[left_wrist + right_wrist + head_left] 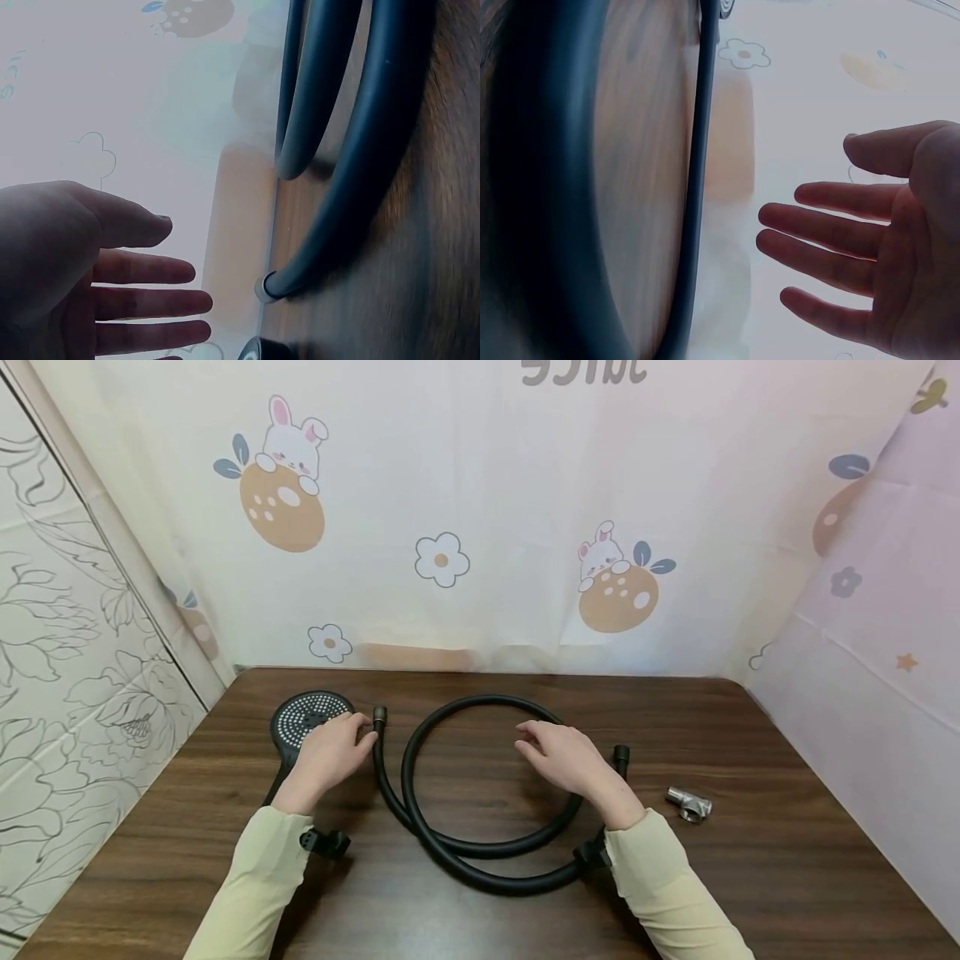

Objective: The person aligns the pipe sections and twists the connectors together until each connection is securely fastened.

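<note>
A black shower hose (491,883) lies in a loose loop mid-table, with a metal-ringed end (380,715) at the left and a black end fitting (621,753) at the right. My left hand (333,753) hovers between that left end and a black round shower head (303,714), partly covering the head and its handle. In the left wrist view its fingers (154,304) are spread and hold nothing. Over the loop's right side is my right hand (566,760), likewise holding nothing, its fingers (821,259) extended and apart in the right wrist view.
A small chrome tee-shaped fitting (690,804) lies right of the hose. The brown wooden table (420,927) meets a printed curtain (480,610) along its back edge, with more patterned sheets at both sides. Black wrist mounts (326,843) hang under both sleeves.
</note>
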The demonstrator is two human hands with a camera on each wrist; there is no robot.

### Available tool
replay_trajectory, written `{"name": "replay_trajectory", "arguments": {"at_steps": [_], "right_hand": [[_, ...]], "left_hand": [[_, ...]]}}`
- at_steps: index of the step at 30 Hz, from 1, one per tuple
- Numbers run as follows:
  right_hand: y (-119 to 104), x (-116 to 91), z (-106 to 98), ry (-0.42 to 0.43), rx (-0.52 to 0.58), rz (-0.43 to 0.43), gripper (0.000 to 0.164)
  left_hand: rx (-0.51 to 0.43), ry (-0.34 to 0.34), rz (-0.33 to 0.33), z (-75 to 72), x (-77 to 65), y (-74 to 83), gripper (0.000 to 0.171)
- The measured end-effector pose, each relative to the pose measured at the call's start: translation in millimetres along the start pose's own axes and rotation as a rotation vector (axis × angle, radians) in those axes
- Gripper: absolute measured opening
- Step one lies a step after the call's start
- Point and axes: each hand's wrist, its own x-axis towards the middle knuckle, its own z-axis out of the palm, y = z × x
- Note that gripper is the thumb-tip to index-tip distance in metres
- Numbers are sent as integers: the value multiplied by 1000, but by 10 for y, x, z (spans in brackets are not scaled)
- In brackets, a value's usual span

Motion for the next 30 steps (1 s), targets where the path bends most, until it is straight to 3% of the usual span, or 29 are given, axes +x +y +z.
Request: {"name": "replay_trajectory", "arguments": {"at_steps": [8,19,30], "right_hand": [[-57,33,21,10,-9,-19,34],[-119,152,61,15,1,-20,31],[-198,266,154,-7,42,-13,35]], "left_hand": [[-45,19,-32,-67,-80,-97,25],[45,42,-41,-160,-208,-238,26],[22,15,-89,-206,-338,-350,24]]}}
